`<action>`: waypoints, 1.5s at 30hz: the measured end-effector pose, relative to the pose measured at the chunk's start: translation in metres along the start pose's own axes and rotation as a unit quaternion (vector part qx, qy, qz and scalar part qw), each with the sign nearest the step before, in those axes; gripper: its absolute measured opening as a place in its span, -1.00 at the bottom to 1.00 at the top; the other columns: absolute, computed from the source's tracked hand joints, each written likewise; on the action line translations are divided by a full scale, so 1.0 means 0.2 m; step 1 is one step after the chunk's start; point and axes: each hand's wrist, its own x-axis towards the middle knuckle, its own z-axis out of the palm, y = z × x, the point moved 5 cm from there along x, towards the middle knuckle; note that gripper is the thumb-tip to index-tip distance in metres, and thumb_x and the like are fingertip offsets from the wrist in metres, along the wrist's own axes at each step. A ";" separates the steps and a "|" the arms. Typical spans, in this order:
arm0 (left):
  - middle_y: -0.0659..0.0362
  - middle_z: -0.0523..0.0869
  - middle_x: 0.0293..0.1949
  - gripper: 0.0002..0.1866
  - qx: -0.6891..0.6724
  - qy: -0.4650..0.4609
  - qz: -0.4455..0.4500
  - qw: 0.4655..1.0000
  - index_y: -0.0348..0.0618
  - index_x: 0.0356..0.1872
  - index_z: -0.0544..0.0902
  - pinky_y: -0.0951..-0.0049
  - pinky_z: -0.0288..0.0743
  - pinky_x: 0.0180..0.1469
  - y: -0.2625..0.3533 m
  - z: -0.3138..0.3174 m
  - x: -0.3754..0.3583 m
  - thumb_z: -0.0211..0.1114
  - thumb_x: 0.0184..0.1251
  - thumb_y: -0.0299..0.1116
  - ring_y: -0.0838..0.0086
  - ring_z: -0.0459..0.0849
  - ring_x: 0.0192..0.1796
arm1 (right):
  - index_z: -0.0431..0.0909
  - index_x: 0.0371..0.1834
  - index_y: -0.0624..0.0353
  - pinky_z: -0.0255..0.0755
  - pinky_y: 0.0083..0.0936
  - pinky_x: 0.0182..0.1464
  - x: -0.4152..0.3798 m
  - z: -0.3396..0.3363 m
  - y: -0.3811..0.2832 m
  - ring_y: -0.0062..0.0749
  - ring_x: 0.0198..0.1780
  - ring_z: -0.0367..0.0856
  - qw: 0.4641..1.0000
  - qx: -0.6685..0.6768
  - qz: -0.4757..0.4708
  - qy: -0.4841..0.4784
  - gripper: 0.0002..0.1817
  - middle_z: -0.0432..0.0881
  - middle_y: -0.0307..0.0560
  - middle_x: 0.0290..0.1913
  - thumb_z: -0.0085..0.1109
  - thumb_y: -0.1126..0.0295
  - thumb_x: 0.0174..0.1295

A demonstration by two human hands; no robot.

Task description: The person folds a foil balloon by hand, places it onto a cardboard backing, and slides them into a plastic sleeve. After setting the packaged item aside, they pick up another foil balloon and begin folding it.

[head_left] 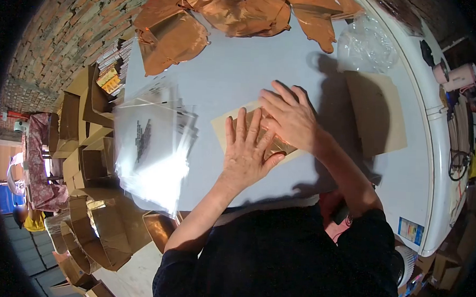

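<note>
A small tan cardboard sheet [218, 125] lies on the pale table [204, 67], with a shiny copper-coloured foil piece [284, 147] on top of it. My left hand [247, 151] rests flat on the foil and card, its fingers spread. Beside it, my right hand [291, 119] lies palm down with fingers stretched over the upper right part of the foil, its fingertips reaching past the card's top edge. The two hands touch or slightly overlap near the middle. Much of the foil is hidden under them.
Clear plastic bags [153, 139] are stacked at the left. Copper-coloured foil pieces [238, 10] line the far edge. A larger cardboard sheet [375, 112] and crumpled clear plastic [367, 45] lie at the right. Open cardboard boxes [88, 168] stand beyond the left edge.
</note>
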 end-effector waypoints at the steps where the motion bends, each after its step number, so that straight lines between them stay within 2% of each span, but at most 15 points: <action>1: -0.17 0.19 0.62 -0.24 0.001 0.000 0.002 1.000 0.04 0.48 0.52 -0.50 -0.21 0.57 0.00 0.00 0.00 0.17 0.45 0.32 -0.36 0.00 0.64 | 0.51 0.37 0.13 0.07 0.16 0.52 -0.03 0.02 0.00 -0.08 0.54 0.30 1.000 -0.015 -0.006 -0.004 -0.41 0.48 -0.11 0.46 0.19 0.01 0.40; 4: -0.18 0.20 0.61 -0.24 -0.004 -0.004 -0.003 1.000 0.02 0.49 0.51 -0.49 -0.23 0.57 0.00 0.00 0.00 0.15 0.47 0.32 -0.36 0.00 0.64 | 0.38 0.51 0.12 -0.08 0.28 0.57 -0.07 0.05 0.03 -0.07 0.61 0.19 1.000 0.001 0.017 -0.013 -0.32 0.36 -0.08 0.57 0.14 -0.01 0.43; 7: -0.17 0.21 0.61 -0.24 0.008 0.004 0.002 1.000 0.04 0.50 0.50 -0.49 -0.22 0.57 0.00 0.01 0.00 0.14 0.48 0.31 -0.36 0.00 0.64 | 0.37 0.52 0.13 -0.16 0.27 0.61 -0.08 0.06 0.03 -0.09 0.66 0.11 1.000 0.011 0.024 -0.015 -0.34 0.30 -0.10 0.61 0.05 -0.01 0.46; 10: -0.16 0.22 0.61 -0.24 0.001 0.014 0.006 1.000 0.08 0.53 0.47 -0.48 -0.20 0.57 0.00 0.00 0.00 0.14 0.48 0.31 -0.36 0.02 0.64 | 0.38 0.52 0.12 -0.15 0.26 0.60 -0.09 0.09 0.04 -0.12 0.65 0.10 0.999 -0.007 0.034 -0.016 -0.36 0.30 -0.11 0.61 -0.04 0.00 0.50; 13: -0.09 0.12 0.67 -0.20 0.016 0.004 0.004 1.000 0.16 0.60 0.36 -0.48 -0.15 0.56 0.00 0.02 -0.01 0.12 0.47 0.35 -0.31 -0.01 0.66 | 0.38 0.52 0.10 -0.14 0.24 0.61 -0.09 0.08 0.03 -0.13 0.63 0.13 0.999 -0.021 0.034 -0.027 -0.39 0.32 -0.11 0.58 -0.10 0.01 0.52; 19: -0.09 0.13 0.67 -0.21 0.015 -0.001 0.029 0.999 0.15 0.59 0.38 -0.48 -0.10 0.55 0.02 0.00 -0.06 0.13 0.47 0.35 -0.32 0.02 0.64 | 0.38 0.51 0.16 -0.12 0.20 0.61 -0.14 0.05 -0.01 -0.14 0.61 0.15 0.999 -0.007 0.035 -0.032 -0.39 0.35 -0.09 0.55 -0.08 0.05 0.52; 22: -0.09 0.10 0.68 -0.22 0.004 -0.031 0.042 0.999 0.16 0.58 0.40 -0.46 -0.10 0.55 0.09 -0.04 -0.17 0.12 0.48 0.34 -0.31 0.01 0.65 | 0.39 0.49 0.21 -0.09 0.20 0.61 -0.27 0.01 -0.10 -0.12 0.60 0.18 0.999 0.001 0.027 -0.029 -0.39 0.36 -0.06 0.54 -0.04 0.06 0.51; 23: -0.08 0.07 0.69 -0.23 -0.009 -0.038 0.045 0.998 0.18 0.58 0.40 -0.45 -0.12 0.56 0.12 -0.05 -0.21 0.14 0.48 0.33 -0.30 -0.01 0.66 | 0.43 0.47 0.24 -0.07 0.20 0.60 -0.32 -0.02 -0.14 -0.08 0.59 0.20 1.000 0.010 0.018 -0.011 -0.39 0.38 -0.02 0.52 0.06 0.10 0.47; 26: -0.07 0.08 0.69 -0.23 -0.041 -0.066 0.056 0.995 0.18 0.57 0.40 -0.45 -0.14 0.57 0.19 -0.06 -0.32 0.16 0.47 0.32 -0.28 -0.03 0.67 | 0.38 0.52 0.20 -0.21 0.11 0.66 -0.45 -0.07 -0.22 -0.09 0.66 0.12 0.997 0.042 0.040 -0.042 -0.39 0.32 -0.04 0.58 0.04 0.16 0.48; 27: -0.06 0.07 0.69 -0.24 -0.046 -0.071 0.057 0.995 0.23 0.57 0.40 -0.44 -0.17 0.59 0.20 -0.07 -0.33 0.15 0.47 0.33 -0.26 -0.05 0.68 | 0.41 0.50 0.23 -0.20 0.08 0.67 -0.48 -0.07 -0.22 -0.10 0.67 0.11 0.998 0.033 0.035 -0.037 -0.39 0.32 -0.03 0.59 0.09 0.17 0.45; 30: -0.05 0.06 0.70 -0.25 -0.031 -0.079 0.058 0.995 0.28 0.58 0.40 -0.42 -0.19 0.60 0.21 -0.08 -0.32 0.14 0.47 0.35 -0.23 -0.07 0.69 | 0.48 0.43 0.30 -0.07 0.23 0.57 -0.53 -0.12 -0.24 -0.05 0.60 0.22 0.999 -0.010 0.021 0.029 -0.38 0.39 0.06 0.53 0.21 0.16 0.39; 31: -0.05 0.07 0.69 -0.26 -0.027 -0.078 0.057 0.995 0.31 0.58 0.40 -0.41 -0.19 0.61 0.21 -0.07 -0.32 0.12 0.47 0.35 -0.23 -0.06 0.69 | 0.47 0.43 0.33 -0.13 0.26 0.58 -0.54 -0.18 -0.26 -0.04 0.60 0.22 1.000 -0.014 0.020 -0.019 -0.34 0.37 0.07 0.55 0.25 0.11 0.37; 35: -0.04 0.08 0.69 -0.27 -0.018 -0.076 0.063 0.995 0.28 0.59 0.37 -0.40 -0.18 0.61 0.20 -0.06 -0.33 0.08 0.51 0.33 -0.24 -0.05 0.69 | 0.42 0.46 0.35 -0.20 0.33 0.62 -0.68 -0.17 -0.45 -0.01 0.63 0.18 0.997 0.057 0.021 -0.057 -0.15 0.35 0.10 0.56 0.36 -0.04 0.24; 42: 0.00 0.07 0.70 -0.39 -0.006 -0.085 0.060 0.995 0.30 0.62 0.34 -0.33 -0.20 0.63 0.20 -0.08 -0.32 0.02 0.63 0.11 -0.18 -0.05 0.70 | 0.37 0.47 0.36 -0.19 0.37 0.62 -0.78 -0.17 -0.40 -0.01 0.62 0.16 0.993 0.032 0.079 -0.078 -0.06 0.30 0.18 0.54 0.53 0.07 0.07; 45: 0.01 0.07 0.70 -0.41 0.000 -0.088 0.057 0.995 0.31 0.63 0.33 -0.30 -0.22 0.64 0.20 -0.07 -0.33 0.02 0.65 0.06 -0.16 -0.06 0.70 | 0.50 0.33 0.31 0.17 0.24 0.54 -0.82 -0.26 -0.40 0.05 0.49 0.39 0.997 -0.020 0.071 -0.033 -0.24 0.50 0.18 0.35 0.54 0.19 0.07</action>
